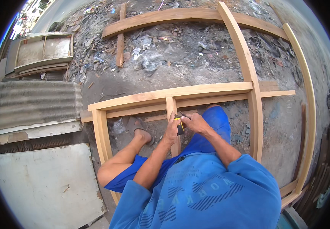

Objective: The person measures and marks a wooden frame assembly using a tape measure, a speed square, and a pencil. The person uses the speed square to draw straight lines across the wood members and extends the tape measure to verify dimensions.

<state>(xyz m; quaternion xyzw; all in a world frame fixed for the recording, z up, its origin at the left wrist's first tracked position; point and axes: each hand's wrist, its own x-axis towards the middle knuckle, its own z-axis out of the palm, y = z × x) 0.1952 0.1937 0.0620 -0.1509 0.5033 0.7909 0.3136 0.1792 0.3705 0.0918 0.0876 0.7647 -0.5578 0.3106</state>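
- Evidently, the left grip is wrapped around a black-and-yellow tape measure, which sits between the two hands, over the short crosspiece.
- Just to its right, the right grip has its fingers drawn together; they seem to pinch something thin and dark, too small to name.
- Just beyond both grips runs a long pale rail, which the crosspiece meets; farther out to their right, a long beam crosses that rail.
- Near the left grip, on its left, is a sandalled foot.
- As I judge it, the hands crowd one small tool, so a loosened left grip could drop the tape measure to the ground.
- If the thin item is pointed, a slip of the right grip could jab the left fingers.
- Should the foot knock the crosspiece, the timber could shift out of line; whether the joints are fastened, I cannot tell.
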